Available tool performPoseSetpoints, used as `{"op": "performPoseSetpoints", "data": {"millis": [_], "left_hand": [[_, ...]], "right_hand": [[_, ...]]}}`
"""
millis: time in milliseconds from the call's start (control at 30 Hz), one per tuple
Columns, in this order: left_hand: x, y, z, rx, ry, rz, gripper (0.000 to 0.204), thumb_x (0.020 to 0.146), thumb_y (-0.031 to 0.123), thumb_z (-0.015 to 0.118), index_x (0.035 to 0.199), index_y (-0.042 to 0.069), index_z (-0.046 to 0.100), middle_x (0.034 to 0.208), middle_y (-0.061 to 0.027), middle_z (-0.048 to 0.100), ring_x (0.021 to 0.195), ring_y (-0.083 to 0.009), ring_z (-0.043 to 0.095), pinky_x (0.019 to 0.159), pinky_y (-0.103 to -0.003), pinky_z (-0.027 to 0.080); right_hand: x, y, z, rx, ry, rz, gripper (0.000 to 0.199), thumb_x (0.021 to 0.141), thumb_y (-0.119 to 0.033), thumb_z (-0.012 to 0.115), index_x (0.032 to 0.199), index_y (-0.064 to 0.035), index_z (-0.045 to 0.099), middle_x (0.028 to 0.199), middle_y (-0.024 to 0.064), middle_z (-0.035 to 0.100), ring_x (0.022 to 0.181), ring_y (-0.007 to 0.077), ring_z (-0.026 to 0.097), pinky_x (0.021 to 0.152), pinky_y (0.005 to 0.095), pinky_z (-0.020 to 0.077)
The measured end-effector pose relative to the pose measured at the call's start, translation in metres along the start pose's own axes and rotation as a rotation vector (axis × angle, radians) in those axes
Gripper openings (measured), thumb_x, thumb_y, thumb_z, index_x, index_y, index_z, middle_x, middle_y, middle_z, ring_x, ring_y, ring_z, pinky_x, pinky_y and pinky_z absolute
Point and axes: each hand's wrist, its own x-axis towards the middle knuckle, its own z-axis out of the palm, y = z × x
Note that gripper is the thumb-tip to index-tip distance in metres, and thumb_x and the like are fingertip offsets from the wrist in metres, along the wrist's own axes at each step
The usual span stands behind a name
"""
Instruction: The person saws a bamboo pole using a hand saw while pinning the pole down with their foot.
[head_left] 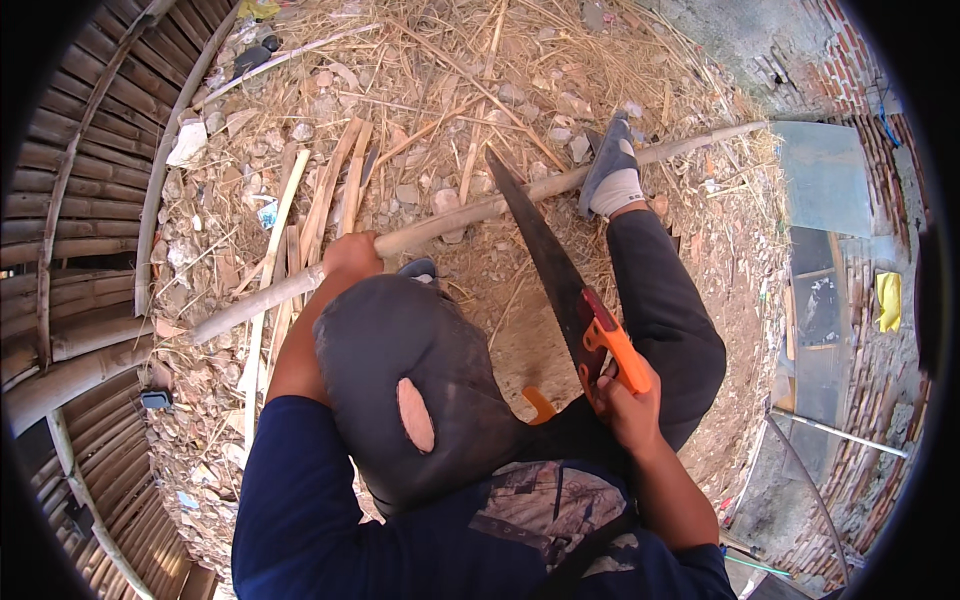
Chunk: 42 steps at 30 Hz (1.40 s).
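Note:
A long pale bamboo pole [440,226] lies slantwise across the ground before me, from low left to the far right. My left hand [352,258] is closed around it beside my bent knee. In my right hand [630,405] is the orange handle of a handsaw [545,250], gripped with the fingers wrapped round. Its dark blade points away and to the left, crossing over the pole. Whether the teeth touch the pole I cannot tell. My right foot, in a grey shoe [603,165], rests against the pole beyond the blade.
Split bamboo strips [335,190] lie left of the pole among straw and rubble. A slatted bamboo wall [80,210] stands at left, a brick wall [870,480] at right. A curved orange object [538,405] shows near my lap. A yellow cloth [888,302] is at far right.

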Motion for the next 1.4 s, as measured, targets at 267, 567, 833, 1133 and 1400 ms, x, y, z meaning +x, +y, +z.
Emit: {"op": "performPoseSetpoints", "data": {"millis": [267, 567, 833, 1133, 1400], "left_hand": [[0.017, -0.004, -0.005, 0.027, -0.094, 0.006, 0.049, 0.080, 0.025, 0.068, 0.128, 0.017, 0.071, 0.122, -0.0142, 0.074, 0.115, -0.0321, 0.071, 0.100, -0.045, 0.057], [0.026, -0.006, -0.001, 0.007, -0.064, 0.012, 0.051, 0.074, 0.028, 0.072, 0.123, 0.013, 0.072, 0.114, -0.0183, 0.075, 0.109, -0.0365, 0.071, 0.097, -0.047, 0.057], [0.021, -0.002, -0.013, 0.056, -0.120, -0.033, 0.051, 0.079, 0.025, 0.068, 0.129, 0.017, 0.070, 0.121, -0.0150, 0.074, 0.114, -0.0330, 0.071, 0.099, -0.045, 0.057], [0.010, 0.005, -0.005, 0.063, -0.137, -0.045, 0.047, 0.081, 0.024, 0.067, 0.127, 0.017, 0.070, 0.121, -0.0145, 0.074, 0.115, -0.0325, 0.071, 0.098, -0.045, 0.057], [0.008, 0.021, -0.010, 0.053, -0.122, -0.069, 0.048, 0.081, 0.023, 0.066, 0.128, 0.017, 0.070, 0.121, -0.0143, 0.074, 0.115, -0.0321, 0.070, 0.099, -0.045, 0.057]], "right_hand": [[0.026, 0.018, -0.006, -0.036, -0.056, 0.059, 0.008, 0.088, 0.001, 0.059, 0.092, -0.0024, 0.053, 0.072, 0.0038, 0.057, 0.058, 0.0094, 0.053, 0.056, 0.0251, 0.0444], [0.007, 0.014, -0.037, -0.124, -0.065, 0.068, 0.012, 0.086, -0.002, 0.058, 0.097, 0.0012, 0.058, 0.076, 0.0035, 0.058, 0.061, 0.0088, 0.055, 0.061, 0.0260, 0.0483], [0.006, 0.018, -0.035, -0.125, -0.114, 0.083, 0.016, 0.084, -0.002, 0.055, 0.098, 0.0035, 0.061, 0.085, 0.0053, 0.062, 0.070, 0.0107, 0.058, 0.069, 0.0269, 0.0502], [0.057, 0.040, -0.023, -0.194, -0.137, 0.132, 0.030, 0.084, -0.004, 0.054, 0.111, 0.0073, 0.063, 0.082, 0.0039, 0.061, 0.069, 0.0093, 0.056, 0.074, 0.0244, 0.0528], [0.077, 0.044, -0.007, -0.183, -0.073, 0.144, 0.018, 0.086, -0.004, 0.056, 0.101, 0.0045, 0.062, 0.085, 0.0047, 0.060, 0.070, 0.0096, 0.057, 0.067, 0.0261, 0.0489]]}}
